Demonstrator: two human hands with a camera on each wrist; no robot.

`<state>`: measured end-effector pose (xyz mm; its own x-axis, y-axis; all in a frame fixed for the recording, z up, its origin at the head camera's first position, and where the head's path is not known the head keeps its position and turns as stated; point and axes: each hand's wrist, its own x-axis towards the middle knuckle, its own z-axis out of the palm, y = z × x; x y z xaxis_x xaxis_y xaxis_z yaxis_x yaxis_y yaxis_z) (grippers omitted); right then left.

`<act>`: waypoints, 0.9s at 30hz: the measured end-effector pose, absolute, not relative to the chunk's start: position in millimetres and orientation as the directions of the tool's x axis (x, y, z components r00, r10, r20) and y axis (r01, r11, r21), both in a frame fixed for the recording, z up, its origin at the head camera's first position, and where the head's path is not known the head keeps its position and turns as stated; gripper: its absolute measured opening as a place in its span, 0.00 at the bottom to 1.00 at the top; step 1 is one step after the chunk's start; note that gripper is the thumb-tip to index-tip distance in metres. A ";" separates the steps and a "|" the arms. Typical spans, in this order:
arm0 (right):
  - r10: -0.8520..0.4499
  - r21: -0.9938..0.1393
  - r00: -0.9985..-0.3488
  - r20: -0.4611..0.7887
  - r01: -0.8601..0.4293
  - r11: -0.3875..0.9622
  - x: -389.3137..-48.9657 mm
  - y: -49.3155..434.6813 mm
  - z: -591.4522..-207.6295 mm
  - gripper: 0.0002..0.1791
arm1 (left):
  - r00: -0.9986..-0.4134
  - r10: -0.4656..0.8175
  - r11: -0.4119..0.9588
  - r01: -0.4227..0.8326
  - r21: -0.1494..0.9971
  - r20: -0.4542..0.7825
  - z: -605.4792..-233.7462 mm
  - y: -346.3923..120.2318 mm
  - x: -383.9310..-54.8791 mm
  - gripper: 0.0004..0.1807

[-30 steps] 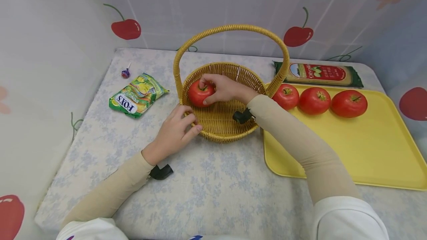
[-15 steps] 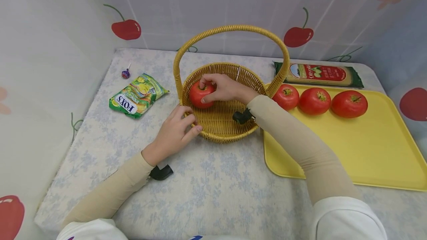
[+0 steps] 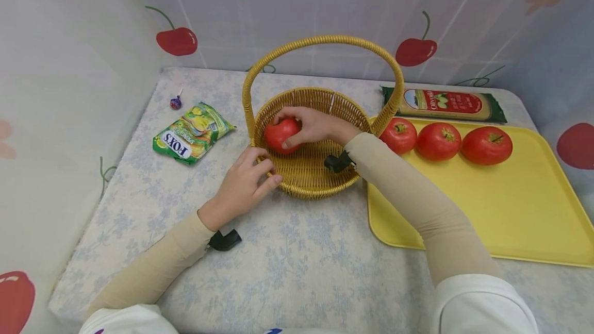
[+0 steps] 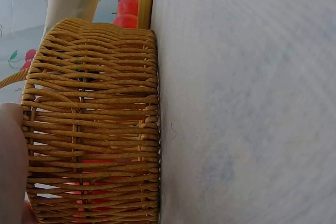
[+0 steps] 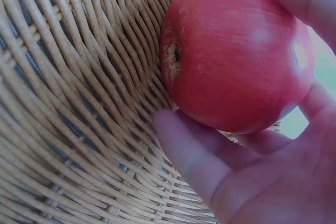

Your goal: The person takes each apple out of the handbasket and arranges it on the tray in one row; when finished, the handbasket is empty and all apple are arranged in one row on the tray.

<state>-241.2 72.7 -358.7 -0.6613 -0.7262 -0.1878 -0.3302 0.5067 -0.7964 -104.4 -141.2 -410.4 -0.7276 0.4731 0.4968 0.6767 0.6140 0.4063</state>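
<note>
My right hand (image 3: 308, 125) reaches into the wicker basket (image 3: 315, 189) and grips a red apple (image 3: 280, 135) at its left end. In the right wrist view the apple (image 5: 236, 51) lies on its side, its stem hollow turned toward the woven wicker (image 5: 105, 103); thumb and fingers curve around it. My left hand (image 3: 246, 177) holds the basket's left front rim, fingers hooked over the edge. Through gaps in the wicker (image 4: 94, 129), the left wrist view shows red from the apple. Only part of the left hand (image 4: 10, 161) shows there.
A yellow tray (image 3: 464, 210) stands right of the basket, with three red apples (image 3: 438, 140) along its back edge. Behind it lies a long olive-labelled packet (image 3: 447, 103). A green Fox's candy bag (image 3: 192, 133) and a lollipop (image 3: 176, 102) lie left. The tall basket handle (image 3: 325, 40) arches overhead.
The apple in my right hand has turned over, so its stem end no longer shows from above, and has shifted slightly toward me. My left hand has stayed on the rim.
</note>
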 end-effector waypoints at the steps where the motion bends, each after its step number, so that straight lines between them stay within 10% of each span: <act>1: -0.732 -0.804 -0.654 -0.190 -0.325 0.499 -241.3 72.7 -358.9 0.29 | -0.726 0.473 0.612 0.678 0.407 0.499 -410.6 -141.1 -104.6 0.35; 27: -0.752 -0.820 -0.634 -0.180 -0.325 0.470 -242.0 73.5 -360.8 0.30 | -0.728 0.474 0.616 0.676 0.405 0.495 -409.4 -140.8 -103.8 0.36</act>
